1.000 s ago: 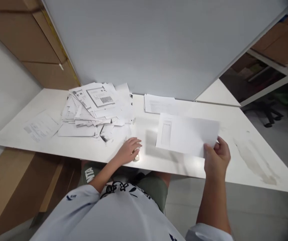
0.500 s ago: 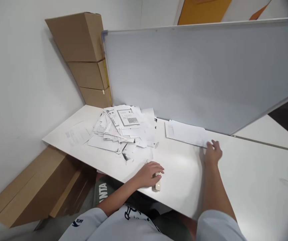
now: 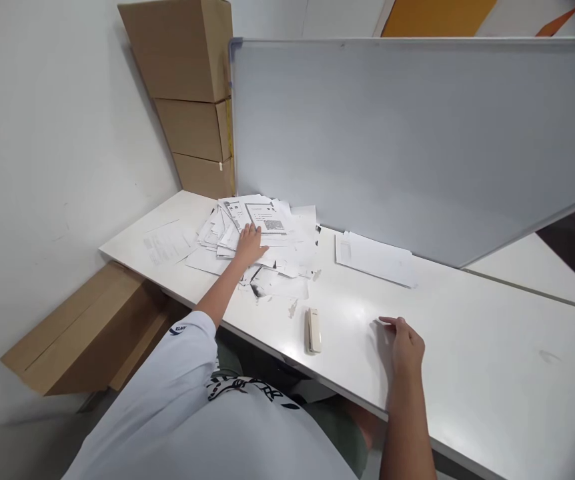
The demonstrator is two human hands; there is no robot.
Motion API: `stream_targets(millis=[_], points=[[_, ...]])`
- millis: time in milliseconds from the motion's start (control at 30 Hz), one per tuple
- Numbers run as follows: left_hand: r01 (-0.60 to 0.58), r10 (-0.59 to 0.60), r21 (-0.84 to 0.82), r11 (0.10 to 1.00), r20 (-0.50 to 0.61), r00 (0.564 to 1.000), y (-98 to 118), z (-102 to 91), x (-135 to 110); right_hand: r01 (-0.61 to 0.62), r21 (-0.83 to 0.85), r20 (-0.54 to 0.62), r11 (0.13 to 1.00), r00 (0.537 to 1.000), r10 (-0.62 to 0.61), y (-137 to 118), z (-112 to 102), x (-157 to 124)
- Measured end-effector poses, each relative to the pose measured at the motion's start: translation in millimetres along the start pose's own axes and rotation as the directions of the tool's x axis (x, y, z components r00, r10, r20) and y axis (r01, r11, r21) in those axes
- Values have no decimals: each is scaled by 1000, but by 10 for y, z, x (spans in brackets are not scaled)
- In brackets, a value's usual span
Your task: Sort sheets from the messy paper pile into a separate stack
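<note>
Quick look at this moment: compared with the earlier shots, the left hand [image 3: 250, 243] has come off the stapler [image 3: 313, 331] and now sits palm down on the messy paper pile [image 3: 295, 233], fingers open and not pinching anything as far as you can see. The beige stapler is left lying by itself on the white table [image 3: 492, 373], near the front edge, with a couple of small paper scraps [image 3: 293, 308] just beside it.

The right hand [image 3: 405, 347] has let go of the sheet it was carrying and is empty now, fingers loosely curled and partly open, low over the tabletop. Can't tell if the fingertips are actually touching. That sheet now seems to be part of the neat little stack of papers [image 3: 375, 260] lying against the bottom of the whiteboard [image 3: 392, 147], well apart from the pile.

One more loose printed page [image 3: 167, 241] lies left of the pile, and cardboard boxes [image 3: 187, 100] are stacked in the corner behind it.

As for writing, the top sheet [image 3: 270, 219] has a heading and a QR-style block, but the text is too small to read. The shirt sleeve [image 3: 187, 330] has a small logo that looks like ANTA.
</note>
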State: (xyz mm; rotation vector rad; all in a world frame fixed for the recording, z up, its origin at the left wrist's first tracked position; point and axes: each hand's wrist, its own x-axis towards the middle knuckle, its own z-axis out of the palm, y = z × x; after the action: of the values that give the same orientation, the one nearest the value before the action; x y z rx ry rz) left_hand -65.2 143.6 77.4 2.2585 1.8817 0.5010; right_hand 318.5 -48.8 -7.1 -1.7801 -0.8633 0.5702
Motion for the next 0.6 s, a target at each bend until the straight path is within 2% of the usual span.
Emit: stream_targets(millis=[67, 133, 267, 367, 467, 533, 600], points=[[23, -23, 13, 1000, -4, 1000, -76, 14, 31, -5, 20, 15, 1000, 1000, 4, -10, 7, -30], [-18, 18, 7, 1000, -58, 998, -56, 85, -55, -4, 50, 19, 999, 1000, 3, -22, 18, -26], [-69, 68, 2, 998, -115, 991, 52, 164, -285, 8, 56, 43, 998, 999, -11, -28, 15, -15], [-80, 78, -9, 997, -140, 987, 118, 121, -422, -22, 41, 40, 999, 999, 20, -22, 6, -15], [-156, 134, -82, 984, -234, 963, 302, 79, -622, -37, 52, 32, 998, 999, 35, -83, 58, -25], [-290, 235, -145, 946, -308, 922, 539, 85, -833, -39, 140, 167, 989, 986, 15, -197, 143, -56], [-467, 381, -194, 863, -359, 852, 835, 120, -1102, -87, 280, 403, 956, 915, -35, -352, 241, -116]])
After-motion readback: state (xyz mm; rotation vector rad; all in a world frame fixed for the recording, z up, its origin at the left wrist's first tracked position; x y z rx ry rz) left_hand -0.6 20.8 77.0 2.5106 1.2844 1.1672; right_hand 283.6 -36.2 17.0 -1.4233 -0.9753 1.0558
